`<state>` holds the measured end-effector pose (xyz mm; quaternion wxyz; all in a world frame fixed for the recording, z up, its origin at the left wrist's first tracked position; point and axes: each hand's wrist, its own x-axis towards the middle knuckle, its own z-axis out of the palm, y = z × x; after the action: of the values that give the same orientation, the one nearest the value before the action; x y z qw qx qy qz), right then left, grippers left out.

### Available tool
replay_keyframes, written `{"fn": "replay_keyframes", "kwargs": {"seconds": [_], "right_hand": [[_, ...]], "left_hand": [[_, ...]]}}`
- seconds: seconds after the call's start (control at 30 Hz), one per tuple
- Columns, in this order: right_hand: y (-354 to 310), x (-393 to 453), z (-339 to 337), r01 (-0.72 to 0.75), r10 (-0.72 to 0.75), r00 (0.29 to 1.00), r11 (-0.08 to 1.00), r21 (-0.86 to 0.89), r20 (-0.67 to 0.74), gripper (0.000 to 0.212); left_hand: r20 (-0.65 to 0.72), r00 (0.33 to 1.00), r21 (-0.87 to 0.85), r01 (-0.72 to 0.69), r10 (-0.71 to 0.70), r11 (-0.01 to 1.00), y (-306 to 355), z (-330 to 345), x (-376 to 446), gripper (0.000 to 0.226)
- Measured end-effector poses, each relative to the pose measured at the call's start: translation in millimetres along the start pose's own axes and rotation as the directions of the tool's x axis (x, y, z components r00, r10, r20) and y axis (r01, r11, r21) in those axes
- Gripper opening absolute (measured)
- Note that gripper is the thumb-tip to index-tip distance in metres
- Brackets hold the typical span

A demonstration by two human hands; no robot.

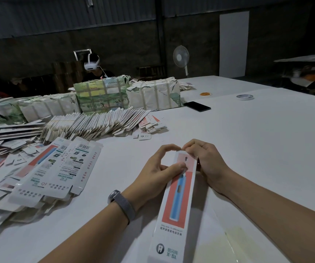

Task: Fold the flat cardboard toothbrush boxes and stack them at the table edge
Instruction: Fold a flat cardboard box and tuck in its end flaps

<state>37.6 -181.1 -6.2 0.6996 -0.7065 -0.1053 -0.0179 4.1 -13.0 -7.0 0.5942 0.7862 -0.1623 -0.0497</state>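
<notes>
Spanning nearly the whole view, the white bench (pixel 247 149) carries everything. Along its far left side stand wrapped bundles (pixel 101 95), strapped with pale bands, one printed green and the others mostly white. In front of them a long row of flats (pixel 95 124) leans on edge like fanned cards, and a looser heap of flats (pixel 44 173) spreads over the near left, the top ones showing barcodes and a red-and-blue toothbrush print. Behind the bundles a person (pixel 94 67) with a white headset bends over the bench, and a white fan (pixel 181 57) stands farther back by the dark wall.

At the centre, the box (pixel 175 202) is folded into a long narrow sleeve, red panel with a blue toothbrush facing up, its near end running out of the bottom of the view and its far end raised between both hands. The left hand (pixel 158 168), with a grey band (pixel 123 204) on its wrist, grips the box's upper part, thumb pressed on the red face and forefinger arched over the far end. The right hand (pixel 204 158) pinches the flap at that far end, its fingertips meeting the left forefinger.

Farther right on the bench lie a black phone (pixel 197 106), a tape roll (pixel 245 97) and some orange rubber bands (pixel 205 94), all well apart from the hands.
</notes>
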Motion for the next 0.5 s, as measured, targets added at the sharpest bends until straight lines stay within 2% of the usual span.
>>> {"fn": "replay_keyframes", "kwargs": {"seconds": [0.1, 0.17, 0.3, 0.43, 0.5], "right_hand": [[0.9, 0.5, 1.1, -0.011, 0.010, 1.000, 1.000, 0.025, 0.029, 0.032], [1.8, -0.1, 1.9, -0.016, 0.013, 0.998, 0.998, 0.057, 0.055, 0.009], [2.4, 0.7, 1.4, 0.015, -0.017, 0.996, 1.000, 0.025, 0.092, 0.027], [3.9, 0.4, 0.0, 0.029, -0.030, 0.996, 1.000, 0.013, 0.089, 0.005], [4.9, 1.0, -1.5, 0.021, -0.023, 0.996, 1.000, 0.017, 0.089, 0.007]], "left_hand": [[-0.059, 0.998, -0.044, -0.014, 0.012, 0.999, -2.2, -0.2, 0.3, 0.043], [-0.115, 0.993, -0.101, -0.040, 0.028, 0.994, -4.8, -0.1, 0.6, 0.041], [-0.158, 0.987, -0.159, -0.048, 0.023, 0.986, -7.6, 0.6, 0.6, 0.037], [-0.148, 0.989, -0.153, -0.036, 0.013, 0.988, -8.6, -1.0, 1.1, 0.043], [-0.140, 0.990, -0.141, -0.031, 0.011, 0.989, -10.0, -1.9, 1.6, 0.040]]}}
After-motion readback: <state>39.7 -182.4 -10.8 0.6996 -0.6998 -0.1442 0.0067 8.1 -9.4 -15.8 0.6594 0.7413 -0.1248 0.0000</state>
